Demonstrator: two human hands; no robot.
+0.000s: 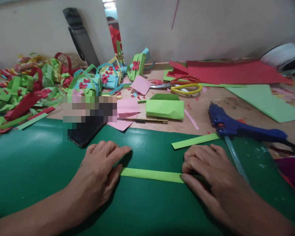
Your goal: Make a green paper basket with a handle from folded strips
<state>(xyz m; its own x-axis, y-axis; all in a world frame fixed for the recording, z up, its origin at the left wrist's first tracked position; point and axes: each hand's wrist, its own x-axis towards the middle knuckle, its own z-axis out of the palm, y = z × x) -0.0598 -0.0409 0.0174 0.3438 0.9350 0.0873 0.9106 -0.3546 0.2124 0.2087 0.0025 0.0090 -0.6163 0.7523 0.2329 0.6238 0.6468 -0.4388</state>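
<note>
A light green paper strip [151,174] lies flat on the dark green cutting mat [39,164], stretched between my two hands. My left hand [98,173] presses its left end with fingers curled down over it. My right hand [206,167] pins the right end, fingers bent and thumb pinching the strip against the mat. A second light green strip [195,141] lies just beyond my right hand, touching neither hand.
A blue glue gun [236,127] lies to the right, its stick running toward my right hand. A phone [85,132], pencil [147,120], folded green paper [165,109], pink papers, scissors [184,86], red and green sheets and a heap of paper baskets [39,85] sit behind.
</note>
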